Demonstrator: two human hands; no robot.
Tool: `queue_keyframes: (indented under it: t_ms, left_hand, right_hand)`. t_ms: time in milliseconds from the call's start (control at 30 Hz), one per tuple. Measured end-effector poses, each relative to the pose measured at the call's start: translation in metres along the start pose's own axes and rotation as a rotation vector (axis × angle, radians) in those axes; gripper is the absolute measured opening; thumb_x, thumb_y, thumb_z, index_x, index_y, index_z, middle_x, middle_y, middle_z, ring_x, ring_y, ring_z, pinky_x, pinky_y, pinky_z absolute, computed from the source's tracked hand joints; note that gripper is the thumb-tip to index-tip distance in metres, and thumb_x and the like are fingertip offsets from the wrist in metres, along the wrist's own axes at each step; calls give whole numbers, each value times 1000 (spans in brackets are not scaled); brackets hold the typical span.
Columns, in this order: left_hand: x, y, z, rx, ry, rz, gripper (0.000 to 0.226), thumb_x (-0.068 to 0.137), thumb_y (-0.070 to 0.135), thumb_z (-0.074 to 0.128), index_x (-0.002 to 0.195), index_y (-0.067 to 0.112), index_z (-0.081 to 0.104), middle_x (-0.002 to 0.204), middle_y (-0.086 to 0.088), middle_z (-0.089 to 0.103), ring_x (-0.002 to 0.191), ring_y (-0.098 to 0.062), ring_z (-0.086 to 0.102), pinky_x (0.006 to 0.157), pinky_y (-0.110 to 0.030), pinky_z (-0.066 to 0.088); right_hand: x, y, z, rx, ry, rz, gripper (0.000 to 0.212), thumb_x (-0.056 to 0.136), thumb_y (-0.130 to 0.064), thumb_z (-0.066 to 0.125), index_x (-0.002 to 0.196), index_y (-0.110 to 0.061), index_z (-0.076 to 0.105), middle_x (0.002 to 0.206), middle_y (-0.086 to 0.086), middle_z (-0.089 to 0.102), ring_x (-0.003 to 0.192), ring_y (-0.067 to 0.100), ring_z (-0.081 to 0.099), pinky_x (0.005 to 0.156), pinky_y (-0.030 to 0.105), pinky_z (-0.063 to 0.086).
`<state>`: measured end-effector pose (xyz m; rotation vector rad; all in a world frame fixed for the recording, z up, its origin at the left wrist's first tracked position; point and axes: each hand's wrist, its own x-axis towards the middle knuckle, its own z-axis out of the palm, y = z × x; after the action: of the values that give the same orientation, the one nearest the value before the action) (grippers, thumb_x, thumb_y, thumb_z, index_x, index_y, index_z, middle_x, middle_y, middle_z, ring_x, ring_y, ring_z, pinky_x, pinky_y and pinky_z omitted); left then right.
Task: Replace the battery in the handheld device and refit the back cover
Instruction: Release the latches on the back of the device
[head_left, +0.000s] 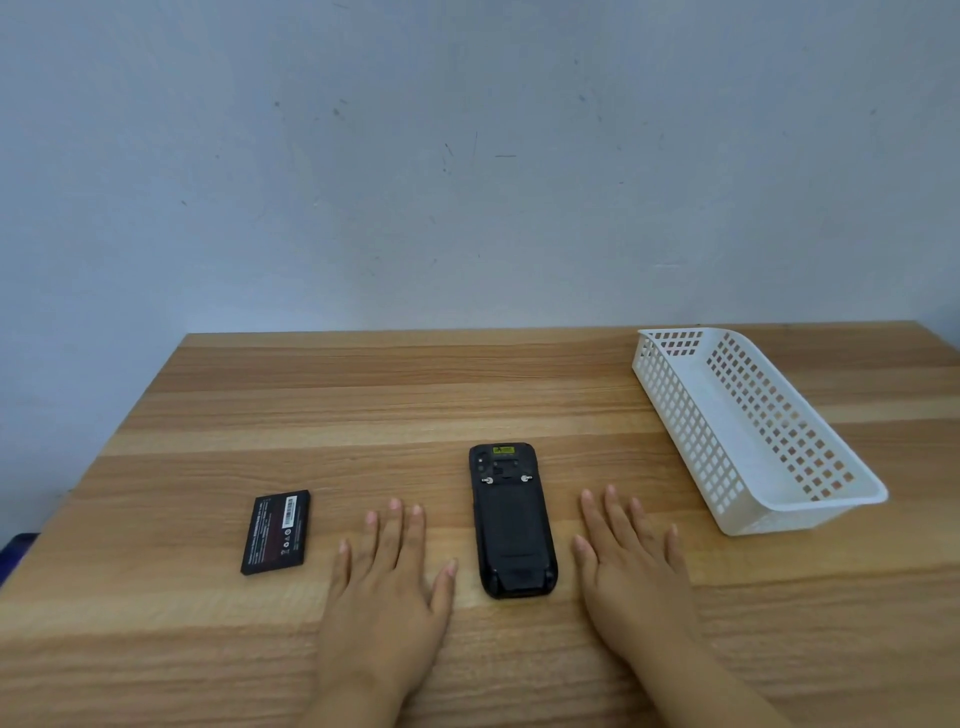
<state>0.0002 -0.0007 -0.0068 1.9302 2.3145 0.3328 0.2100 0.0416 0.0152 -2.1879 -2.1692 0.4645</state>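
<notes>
A black handheld device (511, 519) lies face down in the middle of the wooden table (415, 395), its back cover on and two small latches near its top. A flat black battery (277, 531) with a white barcode label lies to the left of it. My left hand (387, 577) rests flat on the table between the battery and the device, fingers spread, holding nothing. My right hand (631, 566) lies flat just right of the device, also empty. Neither hand touches the device.
A white perforated plastic basket (810, 512) stands at the right of the table, angled, with nothing visible inside. A pale wall rises behind the table's far edge. The table's left edge runs diagonally past the battery.
</notes>
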Motion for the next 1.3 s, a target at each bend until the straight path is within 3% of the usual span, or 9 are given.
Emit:
queue_keyframes:
  t_ms: [567,767,967,1200,1300]
  left_hand:
    - [0,0,1,-25,10,-7,74,76,61,-4,142,28,-2,152,6,-1,139,-13,-3,111,-37,-4]
    - [0,0,1,-1,-19,0,87,63,65,-29,140,27,-12,151,6,-9,138,-13,-9,110,-37,-7]
    - [0,-1,1,-5,-20,-6,75,74,62,-10,140,26,-10,152,6,-7,138,-13,-10,112,-38,-6]
    - [2,-1,2,3,1,-7,81,73,64,-11,142,25,0,152,6,-1,138,-12,-4,112,-40,-2]
    - [2,0,2,-6,2,-7,79,73,62,-6,142,25,2,152,6,2,138,-13,-1,112,-40,1]
  right_hand:
    - [0,0,1,8,15,-12,52,97,-44,9,145,-37,-10,157,-12,-12,145,11,-12,118,42,-7]
    - [1,0,2,5,10,-14,52,97,-43,9,146,-36,-9,157,-12,-12,145,12,-11,118,42,-7]
    - [2,1,3,-2,9,-17,53,97,-43,10,146,-36,-9,158,-11,-11,145,13,-11,117,43,-7]
    - [4,2,4,-5,-14,-20,53,97,-44,10,146,-36,-8,157,-11,-12,145,13,-12,117,44,-8]
    - [5,3,6,-17,-9,-28,59,89,-49,-2,146,-35,-8,158,-11,-11,145,13,-11,117,45,-6]
